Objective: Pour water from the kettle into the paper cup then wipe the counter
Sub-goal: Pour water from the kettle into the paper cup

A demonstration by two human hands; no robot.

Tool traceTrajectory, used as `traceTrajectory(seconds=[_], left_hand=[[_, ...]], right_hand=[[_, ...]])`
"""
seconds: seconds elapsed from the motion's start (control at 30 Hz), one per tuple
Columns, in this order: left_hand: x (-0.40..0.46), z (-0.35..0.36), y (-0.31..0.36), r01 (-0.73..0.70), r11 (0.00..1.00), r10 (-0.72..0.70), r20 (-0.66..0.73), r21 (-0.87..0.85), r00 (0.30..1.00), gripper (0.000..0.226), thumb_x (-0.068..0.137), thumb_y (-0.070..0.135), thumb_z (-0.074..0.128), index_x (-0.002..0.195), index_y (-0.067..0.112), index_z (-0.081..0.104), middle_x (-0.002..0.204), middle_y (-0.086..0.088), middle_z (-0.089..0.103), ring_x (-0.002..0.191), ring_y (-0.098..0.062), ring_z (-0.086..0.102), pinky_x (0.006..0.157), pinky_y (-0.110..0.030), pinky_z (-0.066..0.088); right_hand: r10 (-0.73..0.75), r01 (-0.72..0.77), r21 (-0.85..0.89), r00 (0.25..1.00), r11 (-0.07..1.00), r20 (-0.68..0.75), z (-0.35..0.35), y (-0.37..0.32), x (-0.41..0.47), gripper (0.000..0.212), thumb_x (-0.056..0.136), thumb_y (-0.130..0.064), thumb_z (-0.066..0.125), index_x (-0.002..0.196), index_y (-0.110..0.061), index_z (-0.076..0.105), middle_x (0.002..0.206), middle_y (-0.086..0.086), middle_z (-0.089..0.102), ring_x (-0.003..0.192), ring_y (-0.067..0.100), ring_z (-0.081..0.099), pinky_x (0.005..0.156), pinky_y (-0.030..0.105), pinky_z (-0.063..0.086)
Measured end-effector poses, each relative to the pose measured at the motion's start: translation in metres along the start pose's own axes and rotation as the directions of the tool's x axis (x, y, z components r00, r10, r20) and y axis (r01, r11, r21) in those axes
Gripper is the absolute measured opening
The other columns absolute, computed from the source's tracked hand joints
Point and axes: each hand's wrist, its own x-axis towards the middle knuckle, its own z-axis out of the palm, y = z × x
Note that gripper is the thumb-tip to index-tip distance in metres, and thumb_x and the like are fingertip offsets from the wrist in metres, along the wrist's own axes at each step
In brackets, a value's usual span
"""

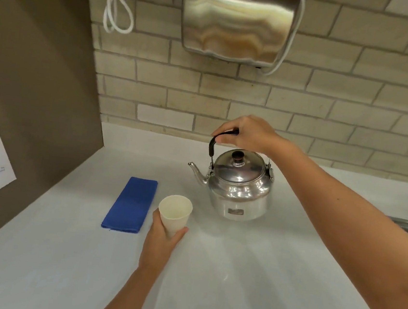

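Standing upright on the white desk [236, 271], the steel kettle [238, 188] is gripped by its black handle [215, 140], right hand [248, 133] fingers clamped on it. The paper cup [175, 213] is held near-left of the spout, left hand [161, 240] fingers wrapped around it. A folded blue cloth [131, 204] lies left of the cup.

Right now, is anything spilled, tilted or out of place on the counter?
Nothing stands out. The kettle stands upright, lid on; the paper cup looks empty in the left hand; the blue cloth lies folded flat; no water shows on the counter.
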Motion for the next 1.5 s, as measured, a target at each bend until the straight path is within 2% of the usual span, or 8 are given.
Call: traceTrajectory(seconds=[0.13, 0.27, 0.43, 0.57, 0.63, 0.83, 1.13, 1.5], left_hand=[[0.0, 0.001, 0.0, 0.011, 1.0, -0.011, -0.001, 0.008, 1.0, 0.083, 0.069, 0.038, 0.076, 0.133, 0.024, 0.025, 0.126, -0.003, 0.051, 0.112, -0.026, 0.052, 0.09, -0.032, 0.042], [-0.001, -0.001, 0.0, 0.012, 1.0, -0.012, 0.017, -0.008, 1.0, 0.082, 0.07, 0.04, 0.075, 0.133, 0.027, 0.024, 0.125, -0.004, 0.051, 0.111, -0.027, 0.052, 0.091, -0.036, 0.045], [0.0, -0.001, 0.0, 0.017, 1.0, -0.017, 0.031, -0.006, 0.999, 0.08, 0.07, 0.038, 0.075, 0.132, 0.023, 0.026, 0.124, -0.007, 0.053, 0.111, -0.028, 0.052, 0.092, -0.04, 0.047], [0.001, -0.001, 0.0, 0.007, 1.0, -0.006, 0.035, -0.018, 0.999, 0.079, 0.07, 0.035, 0.076, 0.131, 0.022, 0.028, 0.124, -0.006, 0.051, 0.112, -0.027, 0.051, 0.092, -0.04, 0.046], [0.001, -0.001, 0.001, 0.008, 1.0, -0.007, 0.037, -0.027, 0.999, 0.079, 0.07, 0.035, 0.076, 0.132, 0.022, 0.028, 0.127, -0.005, 0.05, 0.114, -0.026, 0.05, 0.093, -0.04, 0.046], [0.001, -0.002, 0.001, 0.022, 0.999, -0.021, 0.03, -0.023, 0.999, 0.078, 0.07, 0.035, 0.076, 0.131, 0.021, 0.029, 0.127, -0.008, 0.052, 0.113, -0.029, 0.051, 0.093, -0.043, 0.048], [0.002, -0.001, 0.0, 0.03, 0.999, -0.03, 0.015, -0.014, 0.999, 0.078, 0.069, 0.036, 0.077, 0.129, 0.021, 0.03, 0.124, -0.008, 0.053, 0.109, -0.029, 0.053, 0.088, -0.04, 0.048], [0.0, -0.001, 0.001, 0.001, 1.0, -0.001, 0.015, -0.007, 1.0, 0.081, 0.069, 0.037, 0.077, 0.132, 0.019, 0.028, 0.13, -0.008, 0.049, 0.115, -0.027, 0.05, 0.093, -0.039, 0.047]], right_hand=[[-0.011, 0.016, -0.076, 0.998, 0.997, 0.065, -0.017, -0.021, -0.011, 0.017, 0.077, -0.052, 0.065, 0.093, -0.046, 0.067, 0.071, -0.028, 0.055, 0.075, 0.006, 0.051, 0.059, 0.02, 0.036], [-0.042, 0.065, -0.165, 0.99, 0.984, 0.135, -0.02, -0.04, -0.016, 0.019, 0.078, -0.051, 0.065, 0.094, -0.041, 0.068, 0.081, -0.011, 0.067, 0.079, 0.012, 0.057, 0.066, 0.028, 0.042], [-0.065, 0.116, -0.261, 0.979, 0.958, 0.195, -0.013, -0.06, -0.018, 0.021, 0.078, -0.051, 0.065, 0.096, -0.041, 0.067, 0.079, -0.011, 0.066, 0.073, 0.011, 0.055, 0.055, 0.021, 0.034], [-0.083, 0.161, -0.308, 0.964, 0.938, 0.253, -0.006, -0.072, -0.018, 0.021, 0.079, -0.049, 0.065, 0.097, -0.038, 0.068, 0.084, -0.005, 0.071, 0.074, 0.015, 0.058, 0.062, 0.03, 0.045], [-0.092, 0.186, -0.326, 0.955, 0.927, 0.284, -0.004, -0.077, -0.017, 0.02, 0.08, -0.048, 0.065, 0.096, -0.037, 0.067, 0.081, -0.006, 0.069, 0.074, 0.015, 0.058, 0.061, 0.03, 0.046], [-0.12, 0.254, -0.395, 0.935, 0.883, 0.335, 0.001, -0.087, -0.015, 0.021, 0.081, -0.048, 0.063, 0.098, -0.037, 0.068, 0.061, -0.019, 0.05, 0.059, 0.004, 0.048, 0.046, 0.023, 0.026], [-0.135, 0.318, -0.434, 0.906, 0.843, 0.402, 0.001, -0.104, -0.011, 0.02, 0.082, -0.046, 0.062, 0.098, -0.035, 0.067, 0.06, -0.02, 0.046, 0.06, 0.004, 0.044, 0.053, 0.027, 0.038], [-0.139, 0.337, -0.466, 0.902, 0.818, 0.409, -0.003, -0.106, -0.012, 0.021, 0.082, -0.047, 0.062, 0.098, -0.035, 0.068, 0.058, -0.021, 0.044, 0.056, -0.001, 0.039, 0.049, 0.024, 0.03]])
